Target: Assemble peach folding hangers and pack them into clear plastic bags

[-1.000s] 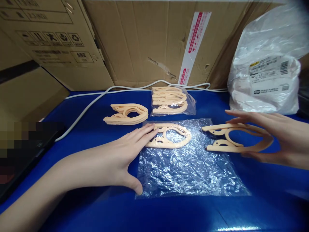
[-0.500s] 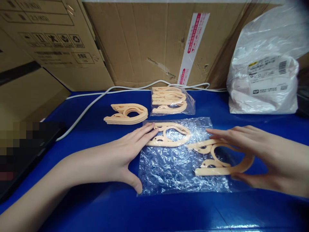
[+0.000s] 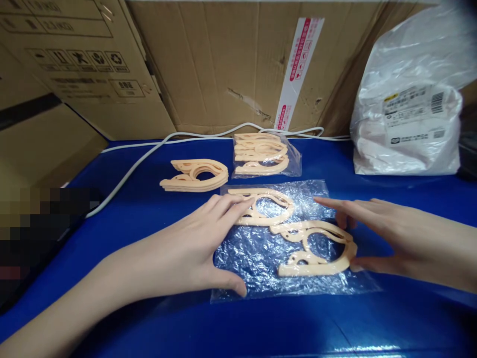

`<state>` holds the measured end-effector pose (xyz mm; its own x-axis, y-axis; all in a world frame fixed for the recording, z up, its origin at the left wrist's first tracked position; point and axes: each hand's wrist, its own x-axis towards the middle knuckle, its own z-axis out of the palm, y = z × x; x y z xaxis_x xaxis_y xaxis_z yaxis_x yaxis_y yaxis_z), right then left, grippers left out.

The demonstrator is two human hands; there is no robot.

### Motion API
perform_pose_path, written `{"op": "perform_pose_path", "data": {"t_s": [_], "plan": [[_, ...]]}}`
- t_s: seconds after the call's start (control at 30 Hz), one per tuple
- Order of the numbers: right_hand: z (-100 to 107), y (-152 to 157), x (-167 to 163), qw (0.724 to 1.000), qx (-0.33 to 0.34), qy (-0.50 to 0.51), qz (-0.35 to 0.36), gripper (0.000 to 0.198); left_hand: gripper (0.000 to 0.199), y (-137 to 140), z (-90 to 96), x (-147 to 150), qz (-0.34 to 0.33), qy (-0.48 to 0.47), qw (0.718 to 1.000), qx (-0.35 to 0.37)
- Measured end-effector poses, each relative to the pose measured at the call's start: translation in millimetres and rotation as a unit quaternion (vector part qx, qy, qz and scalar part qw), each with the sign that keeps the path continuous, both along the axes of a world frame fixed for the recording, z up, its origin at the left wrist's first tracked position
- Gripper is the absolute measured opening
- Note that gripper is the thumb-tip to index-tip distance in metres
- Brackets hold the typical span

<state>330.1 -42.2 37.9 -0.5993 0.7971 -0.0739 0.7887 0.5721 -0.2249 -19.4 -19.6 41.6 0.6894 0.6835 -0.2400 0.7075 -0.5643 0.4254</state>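
Note:
Two beige folding clothes hangers lie at a crinkled clear plastic bag (image 3: 257, 263). The upper folded hanger (image 3: 274, 222) is partly covered by the fingers of my left hand (image 3: 201, 238), which is open with its thumb spread low over the bag. To its lower right rests the other folded hanger (image 3: 316, 270); whether it lies in or on the bag I cannot tell. My right hand (image 3: 383, 228) is open at this hanger's rounded end. Its thumb tip touches or nearly touches the curve, and the index finger points left above it.
Behind the bag sit a stack of folded hangers (image 3: 197, 186) and a clear bag of hangers (image 3: 261, 149). A white cable (image 3: 137, 169) runs along the cardboard boxes (image 3: 223, 64). At the right stands a white plastic package (image 3: 406, 139); a dark device (image 3: 48, 248) is at the left.
The lower hanger has moved left over the bag, and my right hand has loosened from around it. My left hand has slid right, its fingers further over the upper hanger.

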Motion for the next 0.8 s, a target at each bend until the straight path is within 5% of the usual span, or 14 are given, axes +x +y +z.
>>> {"op": "perform_pose_path", "data": {"t_s": [0.2,0.37,0.8], "plan": [[-3,-6,-32,0.997,-0.047,0.059,0.034,0.076,0.108,-6,-4.5,7,0.006,0.012,1.0,-0.003],[-4,-1,-28,0.993,-0.085,0.087,-0.005,0.077,0.103,-5,-3.3,7,-0.001,0.005,1.0,0.021],[-12,4,-39,0.992,-0.062,0.106,0.037,0.075,0.091,-8,-3.4,6,-0.017,-0.015,0.999,0.036]]}}
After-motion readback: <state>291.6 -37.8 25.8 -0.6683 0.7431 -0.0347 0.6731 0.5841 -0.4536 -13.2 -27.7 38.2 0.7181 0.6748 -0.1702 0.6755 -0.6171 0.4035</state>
